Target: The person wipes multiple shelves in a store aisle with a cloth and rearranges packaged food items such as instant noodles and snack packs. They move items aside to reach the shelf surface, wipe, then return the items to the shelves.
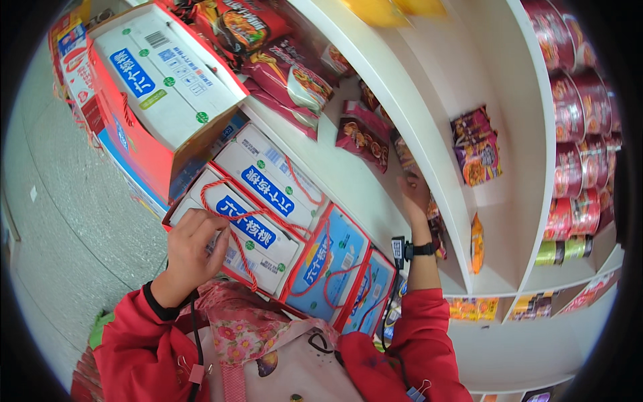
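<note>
My left hand (197,243), fingers curled together, is over the near edge of a white carton (241,226) in a red gift bag. The bag's red rope handle (246,261) passes close to my fingertips, and nothing shows in the hand. My right hand (416,198) reaches into the lower shelf, beside a patterned snack-style packet (404,153) near the shelf's front board. Its fingers are partly hidden, so whether they grip anything is unclear. A maroon instant noodle packet (364,133) lies on the shelf just beyond.
A larger red gift box (166,70) stands at upper left, with blue cartons (321,266) nearer my body. Noodle packets (286,80) are piled along the shelf. On the white shelving (517,201) are a purple packet (477,145), an orange packet (477,243) and stacked noodle tubs (567,108).
</note>
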Available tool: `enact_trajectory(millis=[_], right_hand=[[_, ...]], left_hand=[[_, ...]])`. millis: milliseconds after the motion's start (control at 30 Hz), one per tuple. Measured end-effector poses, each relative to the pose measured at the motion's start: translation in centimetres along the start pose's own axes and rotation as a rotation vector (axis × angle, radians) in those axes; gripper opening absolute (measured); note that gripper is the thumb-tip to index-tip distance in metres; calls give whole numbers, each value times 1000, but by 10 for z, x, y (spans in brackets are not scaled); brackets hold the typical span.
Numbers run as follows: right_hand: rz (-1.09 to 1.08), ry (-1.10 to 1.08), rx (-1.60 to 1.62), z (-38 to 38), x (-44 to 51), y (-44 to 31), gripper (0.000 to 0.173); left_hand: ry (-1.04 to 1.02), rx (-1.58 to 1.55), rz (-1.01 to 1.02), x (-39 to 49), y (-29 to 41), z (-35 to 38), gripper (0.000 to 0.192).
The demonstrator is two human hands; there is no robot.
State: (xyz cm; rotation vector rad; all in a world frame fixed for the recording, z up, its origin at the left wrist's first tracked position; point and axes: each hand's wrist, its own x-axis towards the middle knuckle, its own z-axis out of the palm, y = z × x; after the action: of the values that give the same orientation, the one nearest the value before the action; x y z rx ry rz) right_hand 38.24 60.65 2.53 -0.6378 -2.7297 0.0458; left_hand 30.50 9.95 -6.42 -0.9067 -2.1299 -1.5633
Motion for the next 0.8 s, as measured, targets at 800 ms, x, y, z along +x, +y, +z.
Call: enact_trajectory(millis=[800], right_hand=[[-483, -85, -235, -2, 98, -143, 67]], left_hand=[[207, 87, -21, -6, -3, 14, 16]])
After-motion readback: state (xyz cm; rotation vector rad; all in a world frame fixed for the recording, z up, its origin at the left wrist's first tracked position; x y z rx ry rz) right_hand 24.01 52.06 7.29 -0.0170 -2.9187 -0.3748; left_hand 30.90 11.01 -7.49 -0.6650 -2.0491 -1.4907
